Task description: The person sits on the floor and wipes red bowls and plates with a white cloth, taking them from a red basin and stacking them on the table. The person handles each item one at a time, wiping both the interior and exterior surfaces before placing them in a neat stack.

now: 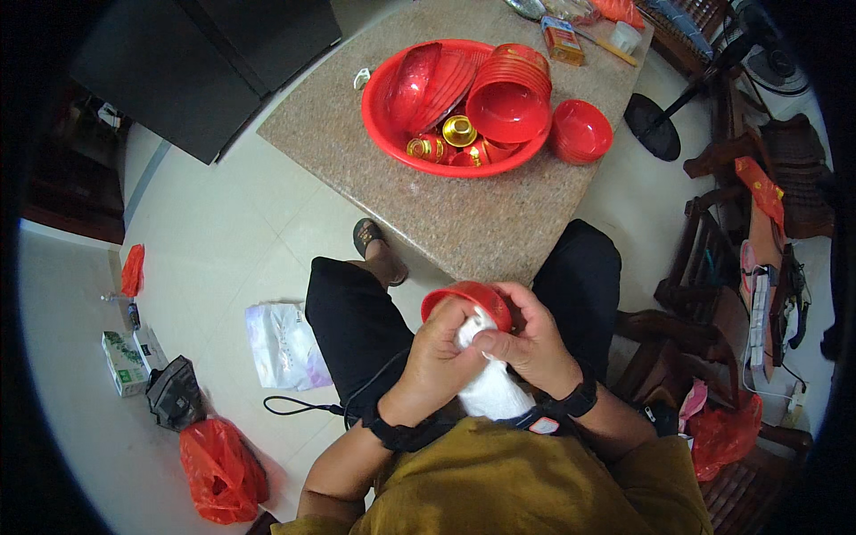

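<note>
Close to my body, beyond the near corner of the stone-topped table (468, 221), both hands hold a red bowl (483, 294) with a white cloth (491, 388) bunched into it. My left hand (445, 348) has its fingers at the bowl's near left side and on the cloth. Around the bowl's right side curl the fingers of my right hand (535, 338), its thumb pressing the cloth. On the table, a red plastic basin (461, 168) holds stacked red bowls (511, 100), red plates and several red and gold cups (459, 131). Another red bowl stack (583, 130) stands right of the basin.
A small box (562, 41), a long-handled tool (605, 47) and a clear cup (624, 37) lie at the table's far right. Wooden chairs and a fan base (652, 127) stand to the right. Plastic bags, including a red one (221, 471), sit on the floor at left.
</note>
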Tool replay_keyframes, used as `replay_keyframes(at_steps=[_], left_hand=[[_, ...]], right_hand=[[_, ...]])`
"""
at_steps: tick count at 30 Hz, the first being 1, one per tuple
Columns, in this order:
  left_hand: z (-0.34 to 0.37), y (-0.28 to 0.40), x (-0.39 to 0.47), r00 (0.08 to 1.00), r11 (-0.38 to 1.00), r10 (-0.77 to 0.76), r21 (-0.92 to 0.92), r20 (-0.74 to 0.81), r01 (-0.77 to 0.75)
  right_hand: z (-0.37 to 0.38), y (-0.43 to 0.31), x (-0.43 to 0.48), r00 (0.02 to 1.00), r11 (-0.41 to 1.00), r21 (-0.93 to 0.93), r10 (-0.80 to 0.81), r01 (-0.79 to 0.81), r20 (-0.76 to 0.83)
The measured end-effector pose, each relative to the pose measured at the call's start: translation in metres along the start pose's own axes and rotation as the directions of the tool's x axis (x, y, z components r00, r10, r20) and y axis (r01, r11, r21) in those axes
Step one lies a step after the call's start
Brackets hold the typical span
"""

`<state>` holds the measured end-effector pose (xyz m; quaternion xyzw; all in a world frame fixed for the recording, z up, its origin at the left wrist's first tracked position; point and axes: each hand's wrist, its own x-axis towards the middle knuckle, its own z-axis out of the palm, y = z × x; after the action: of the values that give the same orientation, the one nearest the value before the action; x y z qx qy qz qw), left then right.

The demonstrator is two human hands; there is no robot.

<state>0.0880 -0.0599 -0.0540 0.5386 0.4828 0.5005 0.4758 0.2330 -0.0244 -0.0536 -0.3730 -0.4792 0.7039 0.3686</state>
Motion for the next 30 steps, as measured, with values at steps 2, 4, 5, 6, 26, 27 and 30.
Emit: replay_keyframes(at_steps=[2,4,5,6,26,27,30], left_hand=[[-0.002,0.003,0.005,0.96,0.918,0.231,0.362,-0.157,-0.162],[-0.004,0.005,0.009,0.924,0.7,0.332,0.706,-0.189,-0.107],[-0.005,0.006,0.009,0.939,0.638,0.322,0.761,-0.124,-0.118],[-0.005,0.006,0.008,0.957,0.582,0.274,0.809,-0.092,-0.088],[-0.032,0.018,0.01,0.956,0.578,0.294,0.794,0.009,-0.185],[-0.034,0.015,0.011,0.968,0.689,0.224,0.721,-0.113,-0.075],[-0.029,0.007,0.002,0.966,0.958,-0.246,0.131,-0.078,0.255]], right_hand=[[0.004,-0.002,0.001,0.999,1.0,0.011,0.028,-0.029,0.029],[0.008,-0.004,0.002,0.999,0.999,-0.045,-0.025,0.026,0.029],[0.009,-0.004,0.002,0.998,0.99,-0.126,-0.061,0.058,-0.015],[0.008,-0.005,0.003,0.992,0.97,-0.219,-0.12,0.109,-0.036],[0.001,-0.016,-0.002,0.93,0.641,-0.686,-0.336,0.343,0.15],[0.001,-0.017,-0.004,0.929,0.659,-0.674,-0.353,0.334,0.114],[-0.001,-0.015,-0.002,0.894,0.67,-0.654,-0.447,0.352,0.023]])
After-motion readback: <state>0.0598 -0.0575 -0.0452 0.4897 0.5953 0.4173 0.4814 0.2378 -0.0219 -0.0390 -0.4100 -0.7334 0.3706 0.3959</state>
